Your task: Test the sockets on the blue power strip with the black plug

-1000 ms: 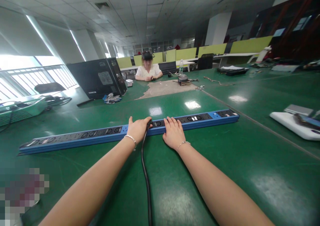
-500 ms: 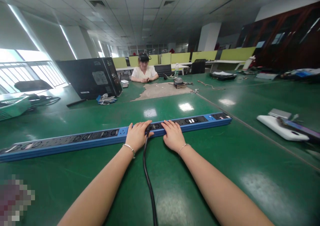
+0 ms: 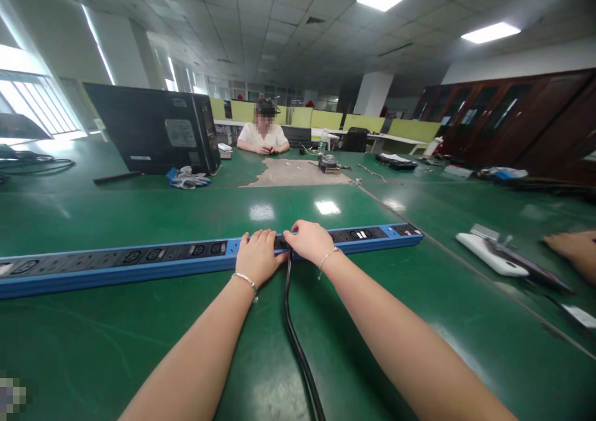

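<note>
A long blue power strip (image 3: 177, 272) with black sockets lies across the green table. My left hand (image 3: 257, 256) grips it near its middle, fingers over the top and thumb along the front side. Just to the right, my right hand (image 3: 311, 241) is closed around the plug of a black power cord (image 3: 291, 328), at the strip's sockets. The plug is mostly hidden by my fingers, so how deep it sits cannot be told. From there the cord runs down toward me between my forearms.
A black computer case (image 3: 158, 129) and gloves (image 3: 189, 177) stand back left. Across the table sits a person (image 3: 263, 136). A white device (image 3: 491, 256) lies right, near another person's hand (image 3: 572, 250). Behind are a bottle (image 3: 323, 141) and a round metal part (image 3: 328, 162).
My right hand has moved left from the strip onto the plug and closed on it. My left hand has come off the plug and holds the strip. The view has shifted; another person's hand appears right.
</note>
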Tool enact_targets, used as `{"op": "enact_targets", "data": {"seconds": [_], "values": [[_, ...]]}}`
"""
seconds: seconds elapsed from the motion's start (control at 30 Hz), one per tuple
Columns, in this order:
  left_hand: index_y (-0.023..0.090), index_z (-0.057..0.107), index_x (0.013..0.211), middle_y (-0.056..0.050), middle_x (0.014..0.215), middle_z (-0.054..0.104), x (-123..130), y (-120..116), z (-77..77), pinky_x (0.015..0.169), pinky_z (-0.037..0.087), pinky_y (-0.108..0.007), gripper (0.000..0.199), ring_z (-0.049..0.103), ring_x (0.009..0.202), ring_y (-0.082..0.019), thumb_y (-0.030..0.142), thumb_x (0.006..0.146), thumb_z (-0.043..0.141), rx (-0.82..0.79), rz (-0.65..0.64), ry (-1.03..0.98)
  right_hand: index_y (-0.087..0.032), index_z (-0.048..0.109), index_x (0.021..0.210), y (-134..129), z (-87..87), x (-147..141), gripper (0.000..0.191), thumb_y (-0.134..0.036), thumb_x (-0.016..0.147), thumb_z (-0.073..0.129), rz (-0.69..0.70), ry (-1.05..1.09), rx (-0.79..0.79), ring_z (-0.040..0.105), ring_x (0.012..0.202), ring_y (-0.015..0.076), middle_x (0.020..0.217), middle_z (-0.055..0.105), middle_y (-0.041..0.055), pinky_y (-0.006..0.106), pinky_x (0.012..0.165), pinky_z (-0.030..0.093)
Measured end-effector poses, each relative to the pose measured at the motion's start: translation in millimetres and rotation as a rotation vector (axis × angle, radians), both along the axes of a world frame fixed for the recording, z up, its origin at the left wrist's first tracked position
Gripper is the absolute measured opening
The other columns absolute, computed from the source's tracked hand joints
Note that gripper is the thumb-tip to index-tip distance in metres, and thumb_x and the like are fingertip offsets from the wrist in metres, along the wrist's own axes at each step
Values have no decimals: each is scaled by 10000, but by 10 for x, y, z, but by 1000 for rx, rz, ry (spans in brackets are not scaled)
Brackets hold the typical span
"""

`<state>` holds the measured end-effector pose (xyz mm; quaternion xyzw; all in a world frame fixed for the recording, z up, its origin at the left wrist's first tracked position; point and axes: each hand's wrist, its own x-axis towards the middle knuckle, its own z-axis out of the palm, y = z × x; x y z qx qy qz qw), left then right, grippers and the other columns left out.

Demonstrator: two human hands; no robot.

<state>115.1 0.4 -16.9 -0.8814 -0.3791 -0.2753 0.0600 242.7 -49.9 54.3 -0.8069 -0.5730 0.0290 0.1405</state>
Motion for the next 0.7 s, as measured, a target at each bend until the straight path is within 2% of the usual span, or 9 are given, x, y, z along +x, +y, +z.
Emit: {"op": "enact_targets", "data": {"seconds": [0.1, 0.27, 0.33, 0.47, 0.57, 0.63, 0.7], "values": [[176, 525, 1140, -101, 1154, 605, 1, 7, -23, 985, 306, -467, 467, 510, 1097, -264, 461, 770, 523, -8, -7, -29, -125, 682, 932, 141, 90, -150, 381, -395, 767, 471, 10, -138, -202, 630, 921, 250, 976, 672, 179, 320, 760, 470], [189, 529, 1122, -102, 1142, 604, -6, 8, -12, 992, 283, -475, 496, 506, 1088, -271, 529, 762, 512, -48, -1, -30, -117, 691, 924, 223, 172, -165, 391, -393, 751, 476, 3, -189, -272, 641, 890, 226, 980, 673, 181, 278, 741, 469], [185, 523, 1129, -107, 1142, 601, -7, 0, 3, 996, 274, -477, 529, 499, 1096, -275, 564, 761, 495, -67, 7, -19, -111, 691, 917, 216, 326, -122, 415, -418, 766, 455, -4, -209, -233, 639, 891, 225, 965, 677, 178, 264, 744, 464], [184, 517, 1149, -122, 1166, 590, -6, -13, 22, 1008, 257, -468, 577, 483, 1121, -281, 612, 769, 447, -87, 20, 11, -98, 677, 888, 160, 825, 5, 448, -451, 814, 411, -13, -260, -65, 625, 911, 231, 901, 688, 158, 273, 776, 460], [185, 514, 1160, -124, 1181, 585, -5, -13, 21, 1009, 256, -458, 603, 482, 1127, -282, 636, 770, 422, -87, 24, 16, -77, 655, 901, 72, 1069, 179, 467, -433, 862, 356, -2, -111, -196, 648, 801, 210, 743, 685, 120, 278, 720, 483], [177, 513, 1165, -132, 1180, 585, -5, -10, 15, 1005, 259, -454, 620, 484, 1126, -287, 644, 773, 403, -84, 21, 15, -68, 614, 1000, -4, 1070, 353, 450, -398, 881, 333, -39, 9, -272, 653, 700, 195, 739, 685, 116, 278, 643, 494], [169, 513, 1167, -138, 1178, 584, -5, -6, 7, 1001, 260, -450, 627, 485, 1126, -288, 645, 775, 394, -83, 17, 12, -78, 572, 1071, -82, 964, 566, 410, -342, 892, 315, -93, 38, -291, 647, 634, 175, 783, 691, 115, 266, 600, 489]]}}
